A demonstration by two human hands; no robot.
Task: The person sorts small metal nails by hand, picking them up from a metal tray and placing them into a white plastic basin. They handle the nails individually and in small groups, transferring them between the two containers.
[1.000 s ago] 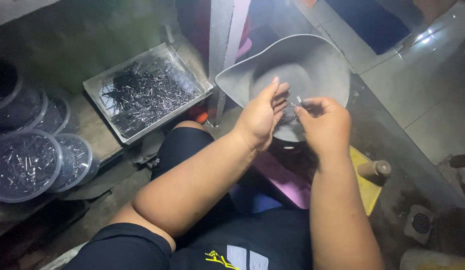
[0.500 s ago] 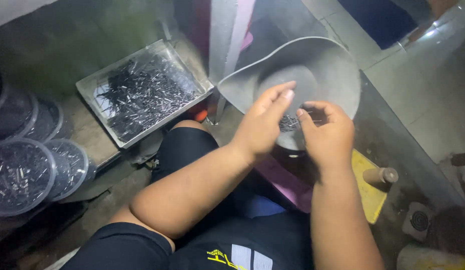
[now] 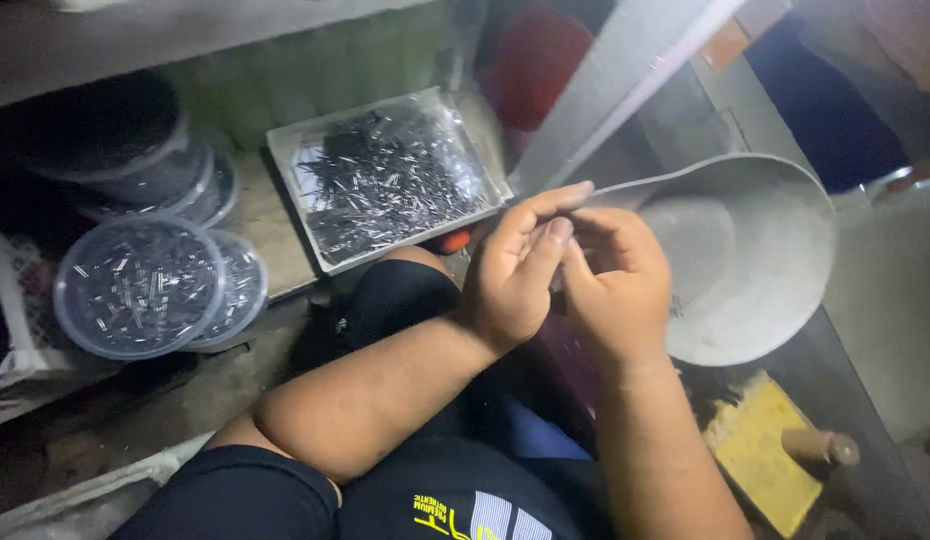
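- Hands: left hand [image 3: 515, 270] and right hand [image 3: 615, 285] pressed together at frame centre, fingers curled; contents not visible.
- Step, judged: sorting small pins beside grey pan [image 3: 775, 200].
- Pin tray [image 3: 385, 180], upper left.

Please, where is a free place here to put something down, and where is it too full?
Bare room: the inner floor of the grey pan, right of the right hand, and the yellow pad below it. A strip of shelf lies between the rectangular tray and the round lidded tubs. The tub stack and both hands, left hand included, are crowded.
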